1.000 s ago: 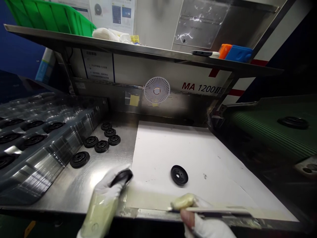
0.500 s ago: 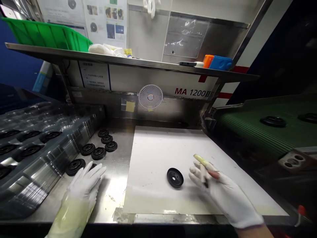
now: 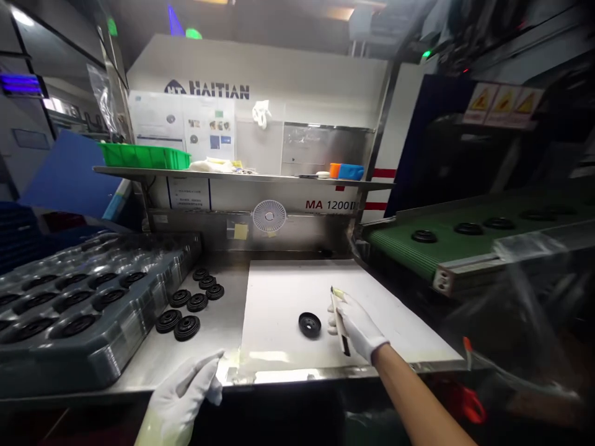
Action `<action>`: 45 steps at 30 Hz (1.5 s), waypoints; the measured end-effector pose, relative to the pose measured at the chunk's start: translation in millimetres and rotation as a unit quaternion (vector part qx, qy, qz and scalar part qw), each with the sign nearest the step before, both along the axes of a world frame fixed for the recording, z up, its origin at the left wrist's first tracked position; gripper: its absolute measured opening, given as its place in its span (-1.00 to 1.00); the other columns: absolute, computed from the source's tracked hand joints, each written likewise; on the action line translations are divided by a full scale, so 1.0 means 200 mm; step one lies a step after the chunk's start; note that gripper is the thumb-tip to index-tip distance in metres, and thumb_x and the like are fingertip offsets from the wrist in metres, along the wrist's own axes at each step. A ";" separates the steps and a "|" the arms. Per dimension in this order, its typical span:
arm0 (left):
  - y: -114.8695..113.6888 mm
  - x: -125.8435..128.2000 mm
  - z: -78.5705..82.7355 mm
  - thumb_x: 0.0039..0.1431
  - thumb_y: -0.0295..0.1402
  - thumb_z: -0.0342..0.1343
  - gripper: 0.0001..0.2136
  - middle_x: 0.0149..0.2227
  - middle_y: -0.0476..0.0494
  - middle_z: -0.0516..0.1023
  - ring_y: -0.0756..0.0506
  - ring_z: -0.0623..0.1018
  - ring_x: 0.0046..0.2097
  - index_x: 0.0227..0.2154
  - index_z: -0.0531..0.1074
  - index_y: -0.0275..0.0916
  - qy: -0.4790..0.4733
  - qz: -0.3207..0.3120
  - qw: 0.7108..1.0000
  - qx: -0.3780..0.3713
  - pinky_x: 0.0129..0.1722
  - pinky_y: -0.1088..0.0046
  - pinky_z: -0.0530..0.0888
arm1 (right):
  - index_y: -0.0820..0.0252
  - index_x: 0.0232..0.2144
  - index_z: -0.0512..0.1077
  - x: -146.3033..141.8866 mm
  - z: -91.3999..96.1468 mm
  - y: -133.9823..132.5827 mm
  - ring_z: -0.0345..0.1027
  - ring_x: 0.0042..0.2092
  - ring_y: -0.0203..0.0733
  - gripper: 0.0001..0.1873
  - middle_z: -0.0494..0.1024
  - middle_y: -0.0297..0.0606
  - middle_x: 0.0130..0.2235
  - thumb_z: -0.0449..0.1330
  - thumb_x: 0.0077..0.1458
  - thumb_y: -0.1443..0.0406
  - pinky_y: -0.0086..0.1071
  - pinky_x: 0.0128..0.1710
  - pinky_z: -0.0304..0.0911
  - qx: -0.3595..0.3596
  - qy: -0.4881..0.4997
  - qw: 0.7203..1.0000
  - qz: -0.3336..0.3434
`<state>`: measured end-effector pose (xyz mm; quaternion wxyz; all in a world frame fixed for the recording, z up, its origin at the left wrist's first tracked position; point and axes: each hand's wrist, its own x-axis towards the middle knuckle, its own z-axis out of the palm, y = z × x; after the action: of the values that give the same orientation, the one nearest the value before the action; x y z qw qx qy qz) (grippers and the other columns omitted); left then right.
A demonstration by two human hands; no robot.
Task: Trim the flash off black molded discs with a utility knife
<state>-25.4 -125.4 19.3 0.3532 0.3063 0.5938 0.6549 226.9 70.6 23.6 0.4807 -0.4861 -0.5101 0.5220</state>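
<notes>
My right hand (image 3: 356, 319), in a white glove with a yellowish fingertip, is closed around a slim white-handled tool, seemingly a knife (image 3: 341, 331). Its lower end is dark, and my fingers hide part of it. Just left of this hand, a round black ringed part (image 3: 309, 324) rests on the white sheet (image 3: 279, 285), not touched. My left hand (image 3: 186, 390), gloved in white with a yellowish cuff, hovers at the bench's front edge with fingers stretched out and nothing in them. Nearest to it is a group of several black round parts (image 3: 187, 327) on the metal bench.
At left stands a clear plastic tray (image 3: 106, 353) with black parts in its pockets. A green conveyor belt (image 3: 395, 248) at right carries several more. A shelf (image 3: 260, 178) crosses the back, bearing a green bin (image 3: 144, 157). A small fan (image 3: 269, 216) hangs below.
My left hand has come away from the black parts toward the front edge. My right hand still grips the tool beside the part on the sheet. The view has tilted up and widened.
</notes>
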 end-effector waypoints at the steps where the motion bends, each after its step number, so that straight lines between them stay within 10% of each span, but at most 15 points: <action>1: -0.06 0.00 0.03 -0.23 -0.06 0.26 -0.59 -0.64 -0.03 0.44 -0.05 0.43 -0.52 -0.35 0.56 -0.27 0.015 -0.010 1.000 0.008 -0.44 0.48 0.41 | 0.14 -0.24 0.20 0.04 0.04 -0.06 0.19 -0.60 -0.41 -0.82 0.29 -0.40 -0.42 -0.07 0.07 0.41 -0.53 -0.68 0.12 0.020 -0.014 1.000 -0.001; 10: -0.26 0.11 0.13 0.02 -0.17 0.14 -0.64 -0.56 -0.01 0.46 -0.02 0.43 -0.45 -0.15 0.47 -0.26 0.037 -0.112 0.988 0.095 -0.30 0.49 0.37 | 0.26 -0.45 0.36 0.26 0.13 -0.30 0.27 -0.41 -0.31 -0.88 0.36 -0.43 -0.46 0.17 0.11 0.32 -0.41 -0.40 0.22 0.158 -0.251 0.955 0.021; 16: 0.03 0.22 0.10 -0.05 -0.22 0.21 -0.63 -0.52 -0.05 0.48 -0.01 0.46 -0.45 -0.17 0.47 -0.29 -0.117 -0.150 0.977 0.096 -0.40 0.49 0.40 | 0.25 -0.39 0.39 0.09 -0.06 -0.01 0.34 -0.35 -0.27 -0.80 0.44 -0.37 -0.37 0.15 0.17 0.21 -0.30 -0.29 0.29 0.106 -0.391 0.914 0.034; 22: 0.45 0.18 -0.12 -0.31 -0.38 0.38 -0.64 -0.43 -0.29 0.56 -0.13 0.55 -0.40 -0.36 0.51 -0.41 -0.250 -0.144 0.955 0.072 -0.22 0.30 0.45 | 0.25 -0.50 0.36 -0.13 -0.14 0.21 0.33 -0.41 -0.29 -0.82 0.42 -0.42 -0.47 0.21 0.10 0.29 -0.33 -0.33 0.28 0.064 -0.400 0.911 0.084; 29: 0.70 0.28 -0.11 0.00 -0.27 0.18 -0.67 -0.13 -0.28 0.53 -0.26 0.43 0.03 -0.14 0.44 -0.25 -0.490 -0.193 0.850 -0.015 -0.05 0.15 0.40 | 0.20 -0.47 0.38 -0.39 -0.06 0.05 0.39 -0.36 -0.24 -0.90 0.50 -0.40 -0.45 0.08 -0.09 0.43 -0.49 -0.41 0.24 0.098 -0.191 0.952 0.219; 35: 0.71 0.33 -0.10 0.02 -0.33 0.16 -0.71 -0.20 -0.26 0.54 -0.26 0.48 -0.06 -0.17 0.41 -0.31 -0.582 -0.168 0.795 -0.028 -0.17 0.17 0.47 | 0.13 -0.38 0.35 -0.41 -0.04 -0.08 0.33 -0.32 -0.21 -0.92 0.45 -0.39 -0.39 0.13 0.04 0.25 -0.40 -0.31 0.20 0.137 -0.188 0.961 0.151; 40: 0.66 0.22 -0.08 0.00 -0.45 0.16 -0.74 -0.33 -0.13 0.50 -0.08 0.52 -0.31 -0.18 0.41 -0.26 -0.530 -0.095 0.842 0.004 -0.34 0.35 0.49 | 0.14 -0.23 0.35 -0.27 -0.05 -0.17 0.33 -0.33 -0.19 -0.67 0.44 -0.28 -0.35 -0.11 0.21 0.10 -0.33 -0.28 0.23 0.187 -0.248 0.943 0.116; 45: 0.67 0.19 -0.02 -0.05 -0.46 0.19 -0.84 -0.46 -0.09 0.42 -0.01 0.45 -0.43 -0.34 0.44 -0.34 -0.478 -0.069 0.874 0.042 -0.39 0.41 0.48 | 0.09 -0.50 0.29 -0.28 -0.13 -0.26 0.29 -0.45 -0.17 -0.68 0.40 -0.33 -0.50 -0.13 0.14 0.11 -0.36 -0.47 0.18 0.149 -0.297 0.929 0.163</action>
<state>12.5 8.5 15.2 0.6253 0.0104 0.3015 0.7197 170.6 18.6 -1.5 0.2824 -0.4516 -0.7735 0.3433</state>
